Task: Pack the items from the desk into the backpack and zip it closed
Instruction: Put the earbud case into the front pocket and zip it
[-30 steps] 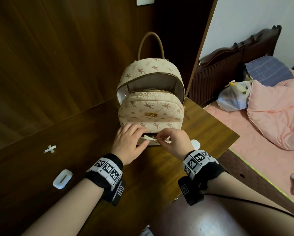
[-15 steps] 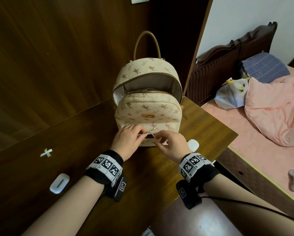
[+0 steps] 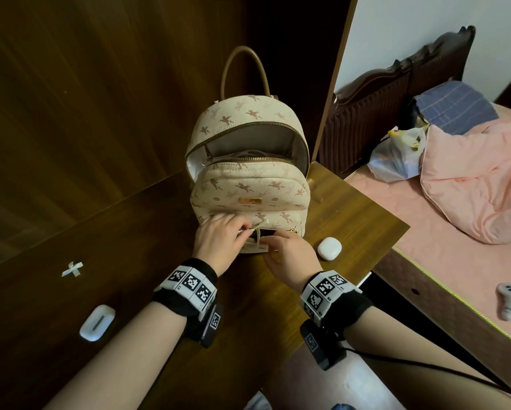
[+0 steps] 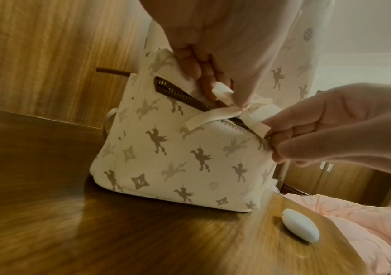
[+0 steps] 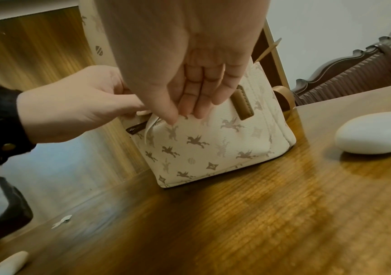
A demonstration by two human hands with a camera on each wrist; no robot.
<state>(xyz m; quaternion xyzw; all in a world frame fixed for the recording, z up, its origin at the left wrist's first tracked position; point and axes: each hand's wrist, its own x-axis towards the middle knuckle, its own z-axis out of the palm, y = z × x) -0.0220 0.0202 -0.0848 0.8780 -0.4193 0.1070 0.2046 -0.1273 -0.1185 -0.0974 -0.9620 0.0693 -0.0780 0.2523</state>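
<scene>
A cream backpack with winged-horse prints stands on the wooden desk, its main compartment unzipped. The low front pocket is unzipped too. A cream ribbon bow lies across that zip opening. My left hand pinches a loop of the bow at the pocket's upper lip. At the lower lip, my right hand pinches a tail of the bow. A white earbud case lies right of the backpack. A longer white case and a small white bow lie to the left.
Dark wood panels rise behind the desk. The desk's right edge drops to a bed with a pink quilt, a plastic bag and a grey controller. A black cable runs from my right wrist.
The ribbon bow has gone from in front of the pocket up to its zip opening. Both hands have closed in on the opening, and my left hand now pinches the bow too.
</scene>
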